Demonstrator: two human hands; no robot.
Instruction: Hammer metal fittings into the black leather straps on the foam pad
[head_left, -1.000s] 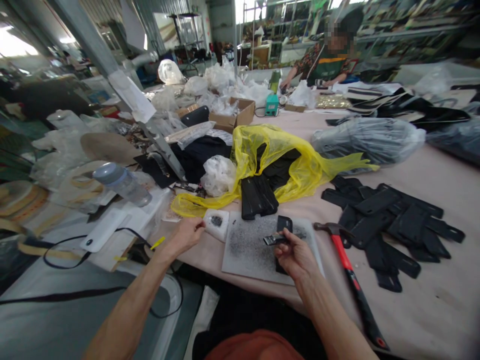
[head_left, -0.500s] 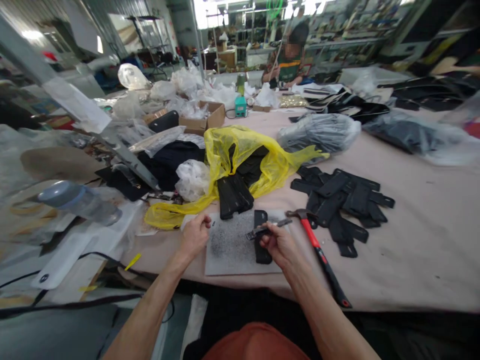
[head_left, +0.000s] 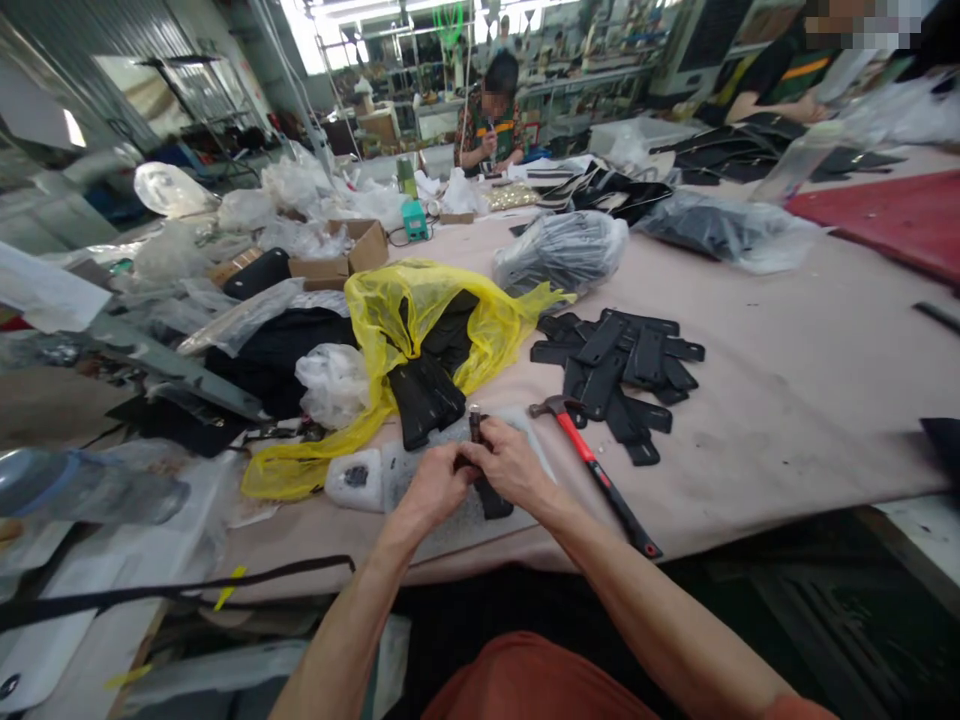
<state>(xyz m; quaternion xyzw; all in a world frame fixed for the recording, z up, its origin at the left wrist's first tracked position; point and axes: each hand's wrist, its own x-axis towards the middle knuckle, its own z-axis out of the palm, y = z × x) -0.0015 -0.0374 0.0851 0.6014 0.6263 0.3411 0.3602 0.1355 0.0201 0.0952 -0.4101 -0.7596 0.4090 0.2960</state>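
Where the speckled grey rectangular board [head_left: 450, 528] lies near, flat black leather-like strip [head_left: 496, 500] on it: likely light, bendy, best taken by long edges. Left hand [head_left: 441, 482]: finger hold hidden, can't tell. Right hand [head_left: 511, 462] pinches slim dark metal-tipped tool [head_left: 475, 424].

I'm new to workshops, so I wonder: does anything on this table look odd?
Yes: the white block has a dark smudge on top, and the pale board beside it is speckled with dark marks, so both look stained. The black pieces near the claw hammer lie jumbled.
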